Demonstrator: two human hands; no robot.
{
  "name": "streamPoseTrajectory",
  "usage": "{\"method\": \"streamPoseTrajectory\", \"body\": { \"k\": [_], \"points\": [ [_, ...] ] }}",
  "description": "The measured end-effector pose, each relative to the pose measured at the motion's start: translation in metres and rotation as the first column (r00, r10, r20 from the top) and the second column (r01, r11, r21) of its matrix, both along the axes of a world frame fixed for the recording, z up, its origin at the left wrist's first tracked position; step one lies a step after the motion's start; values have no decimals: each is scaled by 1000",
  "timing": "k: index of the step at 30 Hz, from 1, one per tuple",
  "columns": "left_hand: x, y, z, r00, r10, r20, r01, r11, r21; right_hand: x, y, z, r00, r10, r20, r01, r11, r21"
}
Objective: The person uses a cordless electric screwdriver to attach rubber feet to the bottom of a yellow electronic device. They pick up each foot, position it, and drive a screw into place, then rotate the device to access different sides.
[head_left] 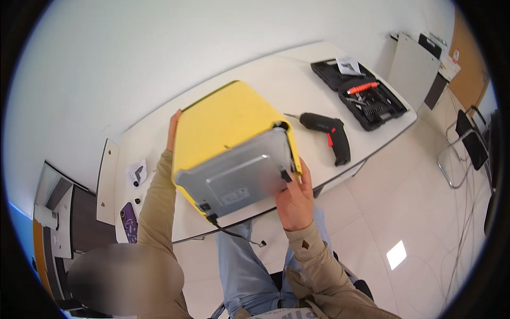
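Note:
A yellow box-shaped appliance (226,119) with a grey metal panel (241,178) facing me is tilted up on the white table (276,74). My left hand (172,127) reaches around its far left side, only the fingers showing. My right hand (295,199) grips its near right corner by the grey panel. A black cord (236,235) hangs from the appliance's lower corner over the table edge.
A black and red cordless screwdriver (329,133) lies to the right of the appliance. An open black tool case (361,93) with bits sits at the far right. Small parts, paper (136,173) and a purple phone (129,220) lie at the left. A chair (465,149) stands on the tiled floor.

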State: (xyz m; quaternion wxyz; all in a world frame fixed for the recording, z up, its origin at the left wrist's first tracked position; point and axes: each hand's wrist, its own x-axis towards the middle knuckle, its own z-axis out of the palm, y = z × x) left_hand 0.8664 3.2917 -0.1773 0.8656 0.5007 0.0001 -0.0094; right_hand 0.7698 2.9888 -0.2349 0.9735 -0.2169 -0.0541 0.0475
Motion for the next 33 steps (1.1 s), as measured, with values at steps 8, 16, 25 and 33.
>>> {"method": "streamPoseTrajectory", "body": {
  "k": [8,16,25,33],
  "points": [
    [-24,-8,-9,991,89,104,-88,996,-11,7,-3,0,999,-9,-37,14,991,134],
    [-71,-16,-22,902,408,143,-419,906,54,39,-10,1,1000,27,-8,-28,994,-101],
    [-139,-34,-36,641,691,334,-762,519,388,77,5,4,894,207,398,88,789,-608],
    [-174,-47,-39,570,761,310,-816,481,319,86,19,14,839,362,407,-72,814,-576]
  ]
}}
